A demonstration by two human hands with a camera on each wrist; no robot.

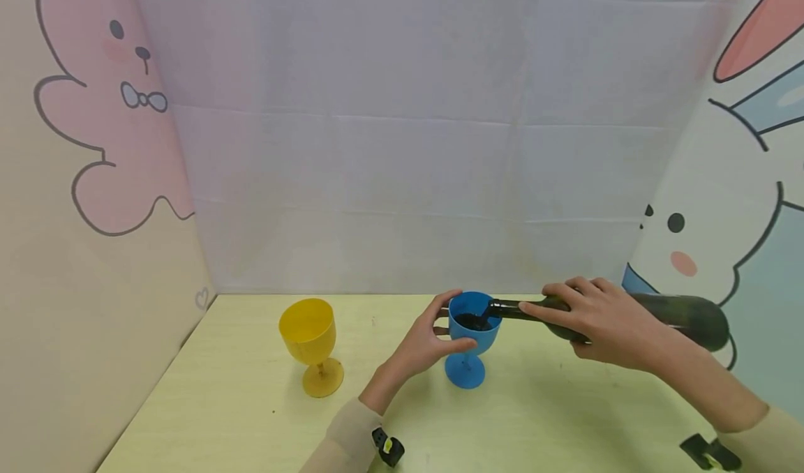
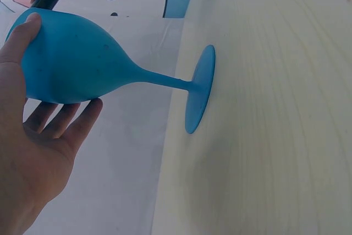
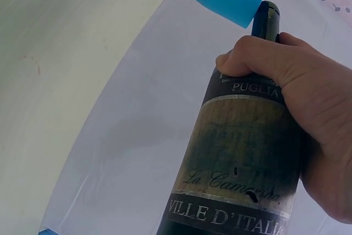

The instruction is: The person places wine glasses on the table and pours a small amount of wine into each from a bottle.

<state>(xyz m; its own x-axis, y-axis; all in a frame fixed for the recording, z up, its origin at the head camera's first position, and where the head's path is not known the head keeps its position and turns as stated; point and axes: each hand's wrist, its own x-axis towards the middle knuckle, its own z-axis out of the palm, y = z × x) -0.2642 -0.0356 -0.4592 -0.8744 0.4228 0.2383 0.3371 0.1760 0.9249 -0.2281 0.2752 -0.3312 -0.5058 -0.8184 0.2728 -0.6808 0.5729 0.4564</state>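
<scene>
A blue goblet (image 1: 484,340) stands upright on the table, and my left hand (image 1: 417,347) holds its bowl between thumb and fingers. In the left wrist view the goblet's (image 2: 71,59) foot rests on the tabletop. My right hand (image 1: 612,326) grips a dark wine bottle (image 1: 681,314) near its shoulder, tipped almost level. The bottle's mouth is at the goblet's right rim. Dark liquid (image 1: 472,321) runs from it into the bowl, where some has pooled. A label on the bottle (image 3: 236,152) shows in the right wrist view.
To the left a yellow goblet (image 1: 312,344) stands on the pale wooden table (image 1: 226,403). A white cloth (image 1: 389,145) hangs behind. Side walls with cartoon animals flank the table. A dark device (image 1: 388,448) is strapped at each wrist.
</scene>
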